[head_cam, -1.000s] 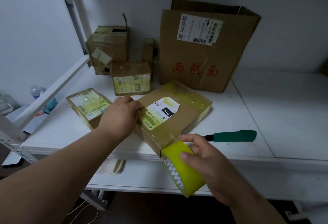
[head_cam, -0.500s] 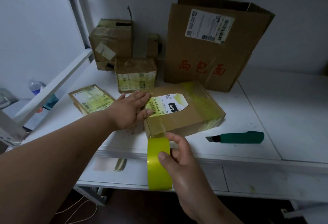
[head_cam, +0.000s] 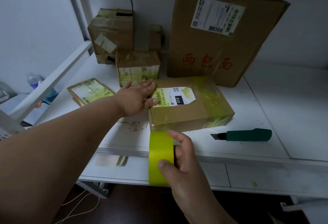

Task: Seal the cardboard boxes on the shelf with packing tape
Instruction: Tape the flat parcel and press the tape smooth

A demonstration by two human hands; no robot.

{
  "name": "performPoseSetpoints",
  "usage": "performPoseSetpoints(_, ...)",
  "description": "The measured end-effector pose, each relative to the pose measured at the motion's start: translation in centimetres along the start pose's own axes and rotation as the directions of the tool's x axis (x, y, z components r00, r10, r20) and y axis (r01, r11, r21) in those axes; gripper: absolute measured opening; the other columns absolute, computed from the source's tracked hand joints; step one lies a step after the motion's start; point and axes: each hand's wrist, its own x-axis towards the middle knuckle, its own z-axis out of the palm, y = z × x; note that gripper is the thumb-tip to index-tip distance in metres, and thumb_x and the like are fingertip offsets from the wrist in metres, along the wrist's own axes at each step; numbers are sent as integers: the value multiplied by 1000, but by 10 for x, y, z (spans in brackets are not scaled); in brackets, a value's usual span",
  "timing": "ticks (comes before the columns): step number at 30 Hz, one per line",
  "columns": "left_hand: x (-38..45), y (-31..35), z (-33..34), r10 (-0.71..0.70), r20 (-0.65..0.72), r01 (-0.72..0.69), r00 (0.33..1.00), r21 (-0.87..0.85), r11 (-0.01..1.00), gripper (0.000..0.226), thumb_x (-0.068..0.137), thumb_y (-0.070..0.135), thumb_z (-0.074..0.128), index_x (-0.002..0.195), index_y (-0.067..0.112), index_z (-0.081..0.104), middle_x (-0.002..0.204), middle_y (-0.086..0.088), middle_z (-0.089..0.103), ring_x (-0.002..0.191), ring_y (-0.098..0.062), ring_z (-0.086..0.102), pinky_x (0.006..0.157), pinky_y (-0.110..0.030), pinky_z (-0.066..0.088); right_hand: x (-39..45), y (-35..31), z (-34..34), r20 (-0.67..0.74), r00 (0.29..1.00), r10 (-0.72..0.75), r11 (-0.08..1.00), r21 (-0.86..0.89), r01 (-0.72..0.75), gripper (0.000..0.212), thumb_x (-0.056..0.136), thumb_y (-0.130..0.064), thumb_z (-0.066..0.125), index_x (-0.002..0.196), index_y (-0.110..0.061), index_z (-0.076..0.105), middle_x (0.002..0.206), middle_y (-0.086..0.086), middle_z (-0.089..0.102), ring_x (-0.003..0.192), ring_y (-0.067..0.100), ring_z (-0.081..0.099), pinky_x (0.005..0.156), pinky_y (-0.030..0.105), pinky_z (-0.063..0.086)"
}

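- Shelf [head_cam: 292, 117]: white, carries all the boxes; small brown scraps lie on it just left of the flat box.
- Big carton [head_cam: 221, 46]: stands upright at the back against the wall, top open, white shipping label near its upper edge, red characters across its lower face.
- Flat box [head_cam: 191, 110]: lies near the shelf's front edge, just in front of the big carton. Yellowish tape crosses its right end and its front left corner. A white and yellow label with "010" sits on top.
- Worn box [head_cam: 111, 31]: back left, top partly torn open, resting on another carton piece.
- Small box [head_cam: 137, 67]: in front of the worn box, wrapped in yellowish tape over a label.
- Flat packet [head_cam: 90, 92]: lies at left, apart from the flat box, also taped.
- Left hand [head_cam: 136, 97]: fingers straight and flat, pressing on the left top edge of the flat box, thumb on the label's edge.
- Right hand [head_cam: 179, 159]: holds the tape roll between thumb and fingers, in front of the shelf edge.
- Tape roll [head_cam: 160, 158]: yellow-green, held edge-on; its top touches the flat box's front left corner.
- Knife [head_cam: 246, 135]: green handle, blade out and pointing left, lying on the shelf right of the roll and just in front of the flat box.
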Motion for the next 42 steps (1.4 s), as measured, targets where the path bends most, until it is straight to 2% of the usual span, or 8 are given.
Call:
performPoseSetpoints(8,-9,11,9,-29,-405,-24,914,-125,992,59,96,57,29,141,26,51,146,-3,48,129,-29,49,103,-47,39,25,-5,2,-78,992,-102,990,88,109,38,94,-11,58,119,-36,44,99,-4,70,78,4,63,70,18,50)
performPoseSetpoints(12,-21,6,16,132,-215,-170,968,-165,972,83,82,69,13,147,28,44,155,7,39,142,-14,36,113,-47,34,26,0,7,-82,987,-140,982,114,149,36,91,-16,58,116,-37,46,98,-7,70,79,3,63,70,20,50)
performPoseSetpoints(17,-15,2,13,119,-71,-126,990,-97,987,55,103,51,25,155,34,20,163,16,13,149,-4,8,120,-52,7,38,-6,8,-90,977,-192,974,105,201,39,80,-26,54,116,-40,47,106,-8,69,89,7,65,76,25,53)
performPoseSetpoints(22,-17,2,20,106,-97,-116,990,-110,987,63,97,59,14,155,36,17,163,18,11,149,-2,3,121,-52,6,32,4,9,-89,983,-158,987,13,160,39,79,-30,52,110,-52,45,97,-15,66,80,4,61,73,23,50)
performPoseSetpoints(35,-21,7,29,13,-151,-61,988,-312,948,61,102,52,27,156,23,21,165,1,12,152,-22,5,123,-45,7,17,8,7,-164,975,-149,989,-14,149,22,95,-20,56,109,-34,46,65,-23,55,58,-2,50,60,12,41)
performPoseSetpoints(38,-41,15,33,-232,-365,-13,902,-558,830,61,102,50,32,150,13,38,153,-13,38,141,-27,34,117,-30,22,17,8,8,-145,972,-184,982,9,187,30,83,-32,50,113,-34,46,73,-27,58,63,-3,53,62,11,41)
performPoseSetpoints(40,-64,25,34,-445,-231,87,865,-805,586,51,102,48,41,145,21,48,133,-5,54,121,-19,51,105,-30,35,19,9,6,-131,973,-192,980,20,197,32,83,-34,50,115,-33,47,75,-28,59,67,-5,54,65,10,41)
performPoseSetpoints(42,-85,38,35,-453,-8,120,891,-960,254,48,95,59,48,130,29,60,105,1,67,97,-19,62,91,-39,47,22,11,4,-115,973,-199,979,19,202,31,85,-37,51,116,-37,47,82,-25,62,73,-4,57,68,11,43)
